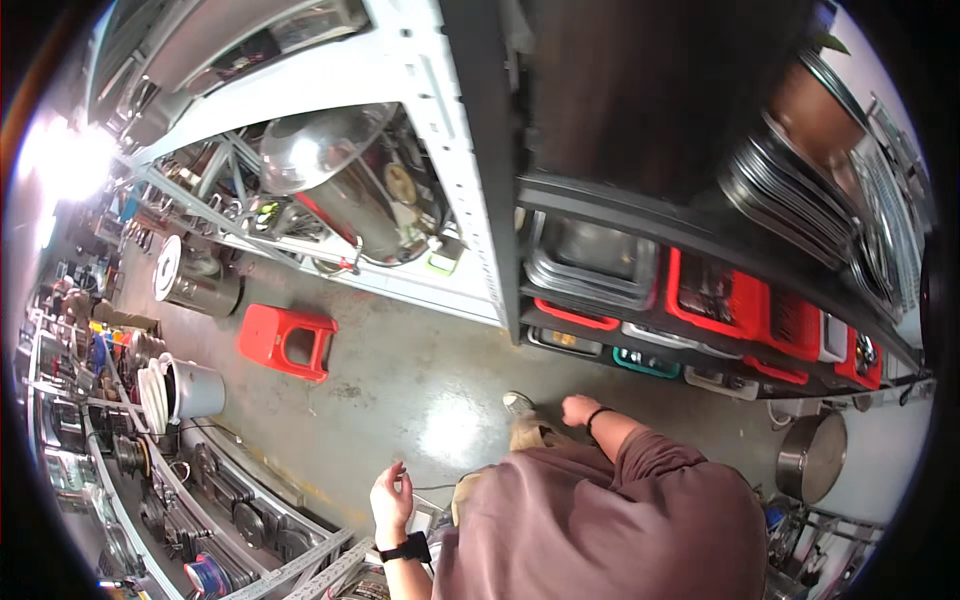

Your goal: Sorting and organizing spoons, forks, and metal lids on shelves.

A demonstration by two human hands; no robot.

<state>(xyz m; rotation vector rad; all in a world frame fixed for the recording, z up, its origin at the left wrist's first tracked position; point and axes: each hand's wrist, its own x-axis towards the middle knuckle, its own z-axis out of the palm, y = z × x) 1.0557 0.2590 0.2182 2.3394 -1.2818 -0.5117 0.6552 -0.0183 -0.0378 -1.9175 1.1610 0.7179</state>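
- Left hand (391, 500): fingers loosely bent and parted, nothing seen gripped; it was held near the pale metal rack (290, 566).
- Right hand (578, 410): fingers curled, contents couldn't be told; a teal-rimmed rectangular tray (643, 369) was shelved nearby.
- Knuckles were best kept clear of rack edges!

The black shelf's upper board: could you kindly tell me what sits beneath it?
Beneath the board are stacked trays and red baskets, with a teal bin lower down. Whatever lies farther back is covered and cannot be seen.
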